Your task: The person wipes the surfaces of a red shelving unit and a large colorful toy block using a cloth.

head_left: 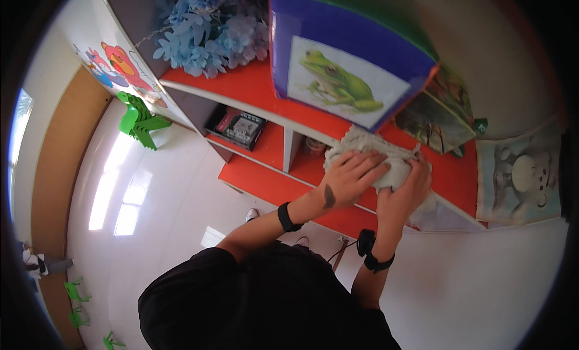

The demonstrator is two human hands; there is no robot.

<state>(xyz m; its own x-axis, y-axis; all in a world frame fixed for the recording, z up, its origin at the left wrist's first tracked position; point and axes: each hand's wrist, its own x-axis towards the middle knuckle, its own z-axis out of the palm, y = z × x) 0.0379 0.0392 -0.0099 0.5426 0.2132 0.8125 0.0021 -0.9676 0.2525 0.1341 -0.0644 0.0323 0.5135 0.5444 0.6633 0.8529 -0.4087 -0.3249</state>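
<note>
A crumpled pale grey cloth [368, 140] lies bunched over the front edge of a red shelf. My left hand [354, 180] rests across it from the left, fingers closed over its folds. Gripping its right part is my right hand [409, 186], thumb toward the left hand and fingers curled into the fabric. The underside of the cloth is hidden. Just behind it stands a blue-edged panel with a frog picture [338, 81]. I wear dark bands on both wrists, and a small black device sits by the right one.
Blue artificial flowers [211, 33] stand on the upper shelf [241, 85]. A black box [238, 127] sits in a cubby below. A nature-patterned item [437, 118] leans behind the cloth, and a bear picture [525, 175] hangs at right. Stacked green chairs [140, 121] stand on the floor.
</note>
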